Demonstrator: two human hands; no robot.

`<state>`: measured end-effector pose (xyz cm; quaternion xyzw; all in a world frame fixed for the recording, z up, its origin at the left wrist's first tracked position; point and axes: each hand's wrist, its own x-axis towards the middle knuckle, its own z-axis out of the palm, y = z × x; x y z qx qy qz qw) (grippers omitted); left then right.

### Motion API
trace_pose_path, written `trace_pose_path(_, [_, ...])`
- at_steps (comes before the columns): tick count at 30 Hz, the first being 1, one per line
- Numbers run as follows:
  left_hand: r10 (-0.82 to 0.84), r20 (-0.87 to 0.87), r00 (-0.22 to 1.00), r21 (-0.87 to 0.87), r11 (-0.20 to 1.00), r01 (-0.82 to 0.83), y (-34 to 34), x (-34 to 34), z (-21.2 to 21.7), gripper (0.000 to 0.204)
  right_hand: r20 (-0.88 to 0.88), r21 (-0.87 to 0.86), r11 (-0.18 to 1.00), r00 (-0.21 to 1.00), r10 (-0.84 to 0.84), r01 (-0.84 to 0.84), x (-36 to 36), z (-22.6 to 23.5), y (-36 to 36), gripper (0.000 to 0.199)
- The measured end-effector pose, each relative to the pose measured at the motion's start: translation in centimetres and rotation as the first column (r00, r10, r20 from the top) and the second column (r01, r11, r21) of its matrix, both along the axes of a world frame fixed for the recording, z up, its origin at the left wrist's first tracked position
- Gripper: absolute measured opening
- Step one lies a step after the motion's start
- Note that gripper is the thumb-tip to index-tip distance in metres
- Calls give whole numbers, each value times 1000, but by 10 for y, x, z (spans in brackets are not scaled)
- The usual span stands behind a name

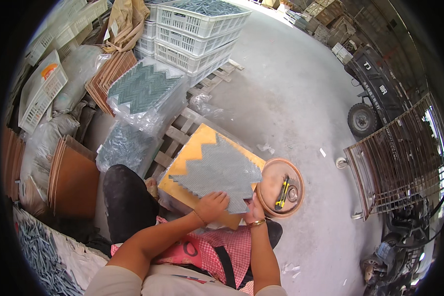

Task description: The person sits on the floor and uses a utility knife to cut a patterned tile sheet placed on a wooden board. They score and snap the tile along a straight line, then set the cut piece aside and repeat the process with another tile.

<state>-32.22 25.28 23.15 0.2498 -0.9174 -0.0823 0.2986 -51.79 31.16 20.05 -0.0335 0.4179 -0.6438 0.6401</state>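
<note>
A grey herringbone mosaic sheet (217, 170) with zigzag edges lies on an orange board (192, 148) in front of me. My left hand (212, 204) rests palm down on the sheet's near edge, fingers curled. My right hand (254, 209), a bangle at the wrist, holds the near right corner of the sheet and board, beside a round brown tray (269, 172). In the tray lie a yellow utility knife (282, 192) and a roll of tape (293, 193).
A wooden pallet (182, 130) holds bagged stacks of green-grey mosaic sheets (143, 89). White plastic crates (195, 34) stand behind it. Brown boards (76, 180) lean at the left. A metal rack (397, 163) and a vehicle (372, 93) stand at the right on the concrete floor.
</note>
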Motion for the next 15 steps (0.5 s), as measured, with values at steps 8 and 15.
trace_pose_path(8, [-148,248,958,344,937,56,18,18,7,51,-177,-67,986,971,-159,150,-3,-29,-15,25])
trace_pose_path(15, [52,140,989,852,502,-148,-58,-17,95,70,-495,-14,979,849,-184,204,49,66,-34,16])
